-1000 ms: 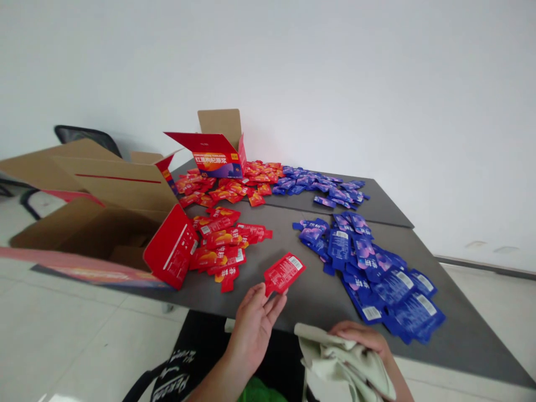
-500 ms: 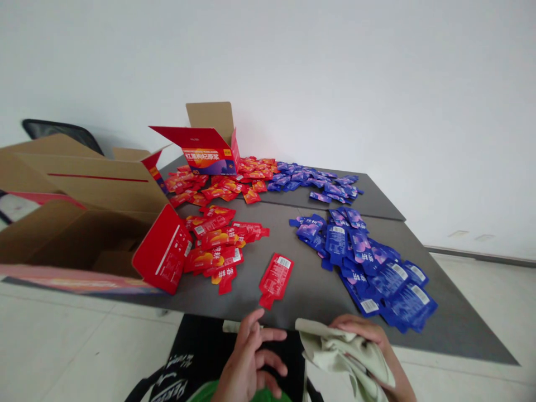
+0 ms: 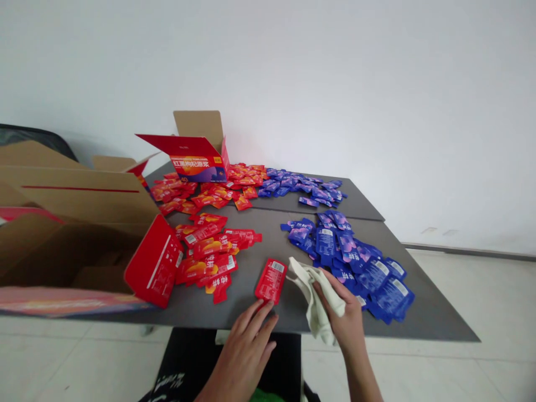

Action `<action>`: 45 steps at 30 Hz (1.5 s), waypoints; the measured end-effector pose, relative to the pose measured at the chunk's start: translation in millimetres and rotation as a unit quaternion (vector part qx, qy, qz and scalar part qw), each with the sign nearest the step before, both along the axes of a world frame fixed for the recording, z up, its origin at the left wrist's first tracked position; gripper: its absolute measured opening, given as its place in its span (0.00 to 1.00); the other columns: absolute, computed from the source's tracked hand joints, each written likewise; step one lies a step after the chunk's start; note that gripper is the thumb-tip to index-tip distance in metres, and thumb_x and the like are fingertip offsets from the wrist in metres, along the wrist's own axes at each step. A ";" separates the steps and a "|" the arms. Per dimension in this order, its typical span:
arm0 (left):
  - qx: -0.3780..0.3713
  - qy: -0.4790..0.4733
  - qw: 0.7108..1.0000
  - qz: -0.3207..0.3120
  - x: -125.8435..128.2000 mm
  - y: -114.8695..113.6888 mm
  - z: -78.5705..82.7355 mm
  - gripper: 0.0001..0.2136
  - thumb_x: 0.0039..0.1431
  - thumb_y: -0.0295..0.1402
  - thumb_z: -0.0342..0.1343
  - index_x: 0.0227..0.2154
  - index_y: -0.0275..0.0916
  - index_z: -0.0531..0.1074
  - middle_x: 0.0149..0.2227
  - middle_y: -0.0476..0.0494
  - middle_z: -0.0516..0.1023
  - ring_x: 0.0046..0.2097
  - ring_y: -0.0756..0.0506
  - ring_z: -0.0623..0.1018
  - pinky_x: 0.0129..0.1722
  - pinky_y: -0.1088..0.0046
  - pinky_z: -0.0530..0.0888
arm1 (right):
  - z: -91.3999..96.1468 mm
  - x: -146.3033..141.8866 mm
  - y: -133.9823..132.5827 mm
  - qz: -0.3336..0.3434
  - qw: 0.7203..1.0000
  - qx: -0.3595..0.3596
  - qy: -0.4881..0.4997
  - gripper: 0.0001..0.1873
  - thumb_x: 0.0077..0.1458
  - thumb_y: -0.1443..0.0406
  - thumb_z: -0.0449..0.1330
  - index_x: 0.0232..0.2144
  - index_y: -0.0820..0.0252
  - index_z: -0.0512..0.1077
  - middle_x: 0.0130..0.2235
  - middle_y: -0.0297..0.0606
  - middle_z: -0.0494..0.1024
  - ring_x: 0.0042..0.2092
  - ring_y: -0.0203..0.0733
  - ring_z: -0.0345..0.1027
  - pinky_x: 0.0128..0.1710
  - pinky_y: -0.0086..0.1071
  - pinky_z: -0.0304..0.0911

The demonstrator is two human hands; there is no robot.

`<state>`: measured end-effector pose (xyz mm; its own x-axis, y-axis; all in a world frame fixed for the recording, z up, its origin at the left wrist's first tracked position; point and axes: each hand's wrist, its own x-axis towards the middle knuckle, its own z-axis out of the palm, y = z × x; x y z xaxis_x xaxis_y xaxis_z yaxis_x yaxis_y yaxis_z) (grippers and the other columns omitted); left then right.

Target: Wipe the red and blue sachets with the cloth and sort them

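A red pouch (image 3: pixel 271 280) lies flat, barcode side up, close to the table's front edge. My left hand (image 3: pixel 247 346) rests its stretched fingertips on the pouch's near, spouted end, which they cover. My right hand (image 3: pixel 341 312) is closed around a crumpled pale cloth (image 3: pixel 317 301), held just right of the red pouch. Left of the pouch is a loose pile of red pouches (image 3: pixel 207 259). Blue pouches (image 3: pixel 347 254) are heaped beyond and to the right of my right hand.
At the left stands a large open carton (image 3: pixel 153 262) with raised flaps. A smaller open red box (image 3: pixel 196 167) is at the back, among more red pouches (image 3: pixel 171 192). More blue pouches (image 3: pixel 297 184) lie at the back of the grey table (image 3: pixel 427 312).
My left hand has moved forward onto the near end of the single red pouch. My right hand has brought the cloth up from the table edge toward the pouch. The view has shifted slightly.
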<state>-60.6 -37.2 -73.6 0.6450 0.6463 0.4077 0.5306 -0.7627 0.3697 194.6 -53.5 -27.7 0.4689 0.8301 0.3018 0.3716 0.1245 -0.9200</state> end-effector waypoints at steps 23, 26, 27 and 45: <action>-0.010 -0.037 0.999 0.016 -3.0 11.1 -22.3 0.18 0.66 0.24 0.55 0.55 0.47 0.77 0.52 0.46 0.83 0.54 0.39 0.80 0.54 0.57 0.79 | 17.2 -45.5 45.9 0.300 0.883 -0.045 -0.358 0.27 0.64 0.71 0.60 0.61 0.44 0.72 0.58 0.37 0.77 0.55 0.42 0.76 0.54 0.30 0.70; -0.004 -0.038 0.999 0.017 -2.7 11.0 -19.5 0.18 0.67 0.23 0.53 0.56 0.46 0.76 0.53 0.46 0.83 0.54 0.40 0.80 0.54 0.58 0.80 | 6.4 -39.1 57.4 0.309 0.879 -0.060 -0.358 0.27 0.61 0.72 0.62 0.59 0.43 0.74 0.58 0.36 0.78 0.54 0.42 0.77 0.53 0.29 0.71; 0.000 -0.038 0.999 0.015 -2.7 11.1 -18.4 0.19 0.68 0.22 0.52 0.56 0.45 0.76 0.54 0.47 0.82 0.55 0.41 0.79 0.55 0.58 0.79 | 4.5 -32.1 67.6 0.280 0.889 -0.060 -0.358 0.26 0.61 0.73 0.63 0.58 0.44 0.75 0.57 0.37 0.78 0.54 0.43 0.77 0.52 0.30 0.71; -0.017 -0.045 0.999 0.005 -3.1 13.0 -10.3 0.17 0.67 0.23 0.55 0.55 0.42 0.76 0.55 0.45 0.81 0.56 0.40 0.78 0.55 0.56 0.79 | -1.7 -14.9 86.6 0.209 0.908 -0.046 -0.361 0.27 0.60 0.74 0.63 0.58 0.48 0.75 0.56 0.39 0.79 0.53 0.44 0.77 0.51 0.32 0.73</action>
<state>-63.7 -24.2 -83.8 0.6003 0.6667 0.4417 0.5010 -0.7440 0.4421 179.7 33.1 -29.3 -0.1851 0.9273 0.3253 0.8193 0.3285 -0.4700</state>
